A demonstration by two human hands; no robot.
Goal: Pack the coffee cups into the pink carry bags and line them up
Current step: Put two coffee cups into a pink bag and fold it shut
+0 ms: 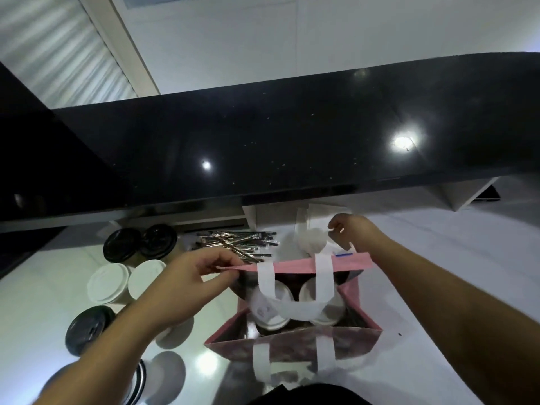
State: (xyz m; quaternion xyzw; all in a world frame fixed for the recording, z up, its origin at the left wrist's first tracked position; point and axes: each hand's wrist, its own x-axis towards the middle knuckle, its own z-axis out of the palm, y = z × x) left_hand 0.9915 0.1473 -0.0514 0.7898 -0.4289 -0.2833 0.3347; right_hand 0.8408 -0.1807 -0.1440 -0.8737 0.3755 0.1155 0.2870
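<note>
A pink bag (295, 340) stands open on the white desk (438, 258), right in front of the person. Two cups with white lids (271, 305) are already down inside it, side by side. A white handle lies across their tops.

The far edge of the bag is pinched by the left hand (178, 290), at its left corner, between thumb and fingers (222, 276). The right hand (355, 232) is held up behind the right corner of the bag. Its fingers are curled, and something thin and white seems to be pinched there. What it is cannot be told, because it is blurred.

More cups wait to the left of the bag. Two with black lids (140, 244) stand at the back. Two with white lids (125, 282) stand in front of them. One more with a black lid (87, 328) is nearer, partly under the left arm. A heap of thin sticks (236, 244) lies behind the bag.

The step in hand looks like this: the bag is being held open or pulled straight once its cups are in. Only this one bag can be seen clearly.

Next, the bag should be let go and set in its place in the line. It must be kept upright, so the cups are not tipped. Then another bag is needed for the waiting cups.
</note>
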